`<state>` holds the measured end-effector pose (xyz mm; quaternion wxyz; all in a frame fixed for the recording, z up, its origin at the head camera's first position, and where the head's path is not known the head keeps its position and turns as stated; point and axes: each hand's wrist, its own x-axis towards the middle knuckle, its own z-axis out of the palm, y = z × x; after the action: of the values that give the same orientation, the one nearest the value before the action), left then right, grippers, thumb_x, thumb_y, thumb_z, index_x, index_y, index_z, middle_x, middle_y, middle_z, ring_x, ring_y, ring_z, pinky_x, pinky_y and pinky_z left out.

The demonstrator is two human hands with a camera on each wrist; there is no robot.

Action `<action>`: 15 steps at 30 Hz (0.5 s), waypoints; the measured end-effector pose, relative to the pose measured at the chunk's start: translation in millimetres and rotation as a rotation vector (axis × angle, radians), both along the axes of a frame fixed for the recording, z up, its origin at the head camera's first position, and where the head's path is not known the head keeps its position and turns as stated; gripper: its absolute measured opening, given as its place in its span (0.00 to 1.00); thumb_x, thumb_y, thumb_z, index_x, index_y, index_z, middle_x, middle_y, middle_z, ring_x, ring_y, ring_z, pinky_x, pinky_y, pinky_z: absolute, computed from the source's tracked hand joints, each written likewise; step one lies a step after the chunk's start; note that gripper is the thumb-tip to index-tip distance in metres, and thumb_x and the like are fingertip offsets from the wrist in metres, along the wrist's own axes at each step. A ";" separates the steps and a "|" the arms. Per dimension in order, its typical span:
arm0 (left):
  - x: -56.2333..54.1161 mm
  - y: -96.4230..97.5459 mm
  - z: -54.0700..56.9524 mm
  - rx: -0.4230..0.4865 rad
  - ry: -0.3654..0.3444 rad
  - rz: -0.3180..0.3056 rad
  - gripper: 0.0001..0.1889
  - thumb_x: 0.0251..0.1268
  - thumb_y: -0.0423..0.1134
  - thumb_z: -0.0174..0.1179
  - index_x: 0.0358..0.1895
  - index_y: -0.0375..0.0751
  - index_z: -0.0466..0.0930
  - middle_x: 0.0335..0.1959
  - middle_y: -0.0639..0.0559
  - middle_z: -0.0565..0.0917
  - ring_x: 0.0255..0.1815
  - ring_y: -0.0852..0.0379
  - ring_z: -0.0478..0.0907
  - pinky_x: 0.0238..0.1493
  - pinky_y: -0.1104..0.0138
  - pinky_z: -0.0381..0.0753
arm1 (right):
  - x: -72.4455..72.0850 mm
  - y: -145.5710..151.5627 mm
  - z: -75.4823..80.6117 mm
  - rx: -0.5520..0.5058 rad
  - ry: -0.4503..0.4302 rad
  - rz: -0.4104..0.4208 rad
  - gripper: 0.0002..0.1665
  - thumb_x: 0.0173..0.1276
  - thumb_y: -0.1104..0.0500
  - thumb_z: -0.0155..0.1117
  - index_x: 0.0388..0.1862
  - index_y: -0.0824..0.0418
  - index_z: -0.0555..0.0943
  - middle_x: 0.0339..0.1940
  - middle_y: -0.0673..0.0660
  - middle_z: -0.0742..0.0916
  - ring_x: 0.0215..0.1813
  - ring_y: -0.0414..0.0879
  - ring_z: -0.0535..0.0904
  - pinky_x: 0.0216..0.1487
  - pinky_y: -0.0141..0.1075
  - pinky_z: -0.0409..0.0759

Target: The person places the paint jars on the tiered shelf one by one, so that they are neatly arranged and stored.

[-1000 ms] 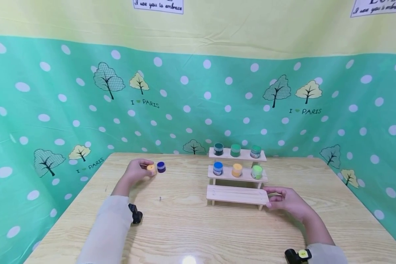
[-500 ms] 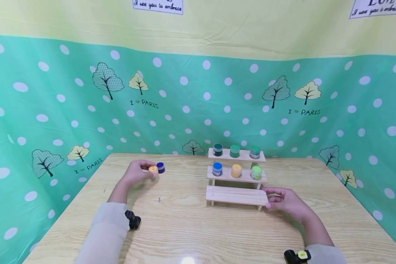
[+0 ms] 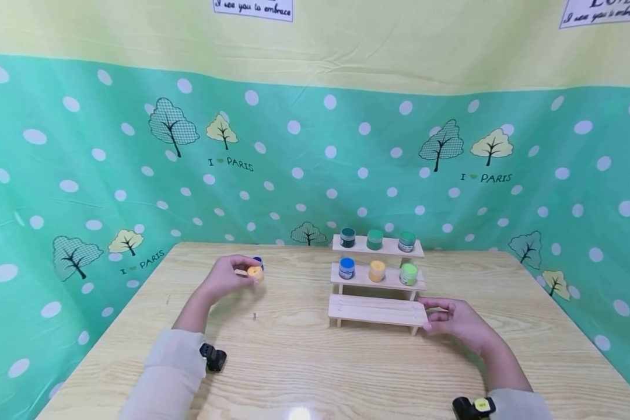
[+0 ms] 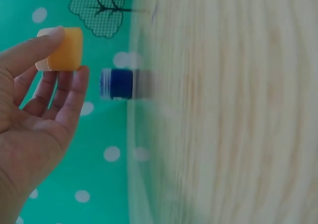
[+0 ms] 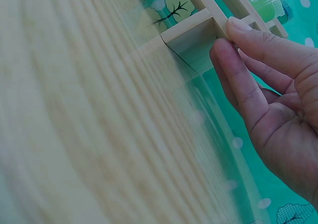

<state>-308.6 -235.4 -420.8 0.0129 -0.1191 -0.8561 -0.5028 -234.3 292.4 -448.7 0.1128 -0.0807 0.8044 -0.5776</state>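
My left hand (image 3: 227,277) pinches a small orange paint jar (image 3: 255,273) between thumb and fingers. In the left wrist view this orange jar (image 4: 67,49) is off the table, apart from a dark blue paint jar (image 4: 117,84) that stands on it. The head view has that blue jar (image 3: 259,262) partly hidden behind the orange one. My right hand (image 3: 459,324) grips the right end of the lowest step of a wooden three-tier stand (image 3: 376,309). In the right wrist view, thumb and fingers meet at the edge of the stand (image 5: 206,8).
On the middle tier stand a blue jar (image 3: 346,268), an orange jar (image 3: 377,270) and a light green jar (image 3: 408,273). Three dark to mid green jars, such as the middle green jar (image 3: 374,239), line the top tier. A patterned curtain (image 3: 315,151) hangs behind the table (image 3: 294,361).
My left hand has lifted the orange jar and carried it a little to the right, across the front of the dark blue jar. The right hand and the stand stay where they were.
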 end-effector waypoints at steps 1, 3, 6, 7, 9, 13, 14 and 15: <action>0.5 1.3 0.4 0.008 0.008 -0.010 0.21 0.50 0.28 0.72 0.51 0.35 0.83 0.48 0.43 0.83 0.49 0.47 0.78 0.47 0.64 0.82 | 0.1 0.0 0.0 -0.001 -0.001 0.000 0.45 0.55 0.62 0.76 0.68 0.74 0.66 0.50 0.64 0.84 0.45 0.49 0.83 0.47 0.35 0.83; 1.2 3.9 0.9 0.031 0.014 -0.030 0.21 0.50 0.27 0.72 0.51 0.32 0.82 0.48 0.42 0.82 0.49 0.46 0.78 0.45 0.65 0.82 | 0.3 0.0 0.2 -0.002 -0.003 0.000 0.45 0.55 0.62 0.76 0.68 0.74 0.66 0.50 0.64 0.84 0.45 0.49 0.83 0.47 0.35 0.83; 3.7 8.7 2.9 0.073 0.008 -0.055 0.23 0.49 0.25 0.72 0.52 0.29 0.81 0.49 0.40 0.81 0.49 0.45 0.78 0.43 0.67 0.83 | 1.0 0.0 0.8 -0.005 -0.005 0.002 0.45 0.56 0.62 0.76 0.68 0.74 0.66 0.50 0.64 0.84 0.45 0.48 0.83 0.47 0.35 0.83; 5.0 10.6 4.0 0.084 0.002 -0.061 0.23 0.49 0.24 0.72 0.52 0.28 0.80 0.49 0.40 0.80 0.48 0.45 0.78 0.43 0.67 0.84 | 1.3 -0.2 1.2 -0.006 -0.007 0.002 0.45 0.56 0.63 0.76 0.68 0.74 0.66 0.50 0.64 0.84 0.45 0.49 0.83 0.47 0.35 0.83; 7.2 14.6 6.2 0.107 -0.009 -0.071 0.24 0.48 0.23 0.72 0.53 0.27 0.80 0.49 0.39 0.80 0.47 0.46 0.78 0.43 0.66 0.84 | 1.7 -0.5 1.8 -0.005 -0.008 0.001 0.45 0.56 0.62 0.76 0.68 0.74 0.66 0.50 0.64 0.84 0.45 0.49 0.83 0.47 0.35 0.83; 11.1 21.8 9.1 0.133 -0.005 -0.099 0.24 0.47 0.23 0.72 0.52 0.26 0.80 0.45 0.39 0.80 0.44 0.47 0.78 0.43 0.67 0.84 | 1.2 -0.4 1.6 -0.012 -0.002 0.003 0.45 0.55 0.63 0.76 0.68 0.75 0.66 0.51 0.64 0.83 0.45 0.49 0.83 0.47 0.36 0.83; 12.0 23.5 9.4 0.133 -0.004 -0.107 0.24 0.47 0.23 0.72 0.52 0.26 0.80 0.45 0.40 0.80 0.44 0.47 0.77 0.43 0.67 0.84 | 0.7 0.0 1.2 -0.014 0.002 0.007 0.45 0.55 0.63 0.76 0.68 0.75 0.66 0.52 0.65 0.83 0.45 0.49 0.83 0.47 0.36 0.83; 13.4 25.3 9.9 0.134 -0.001 -0.113 0.24 0.47 0.23 0.72 0.51 0.26 0.80 0.45 0.40 0.80 0.44 0.46 0.77 0.43 0.67 0.84 | 0.2 0.5 0.6 -0.017 0.007 0.012 0.45 0.55 0.63 0.76 0.68 0.75 0.66 0.52 0.65 0.83 0.45 0.49 0.83 0.46 0.36 0.84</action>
<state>-295.2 -210.1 -410.9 -0.0082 -0.1660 -0.8125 -0.5588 -234.1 293.0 -448.0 0.1126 -0.0885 0.7994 -0.5835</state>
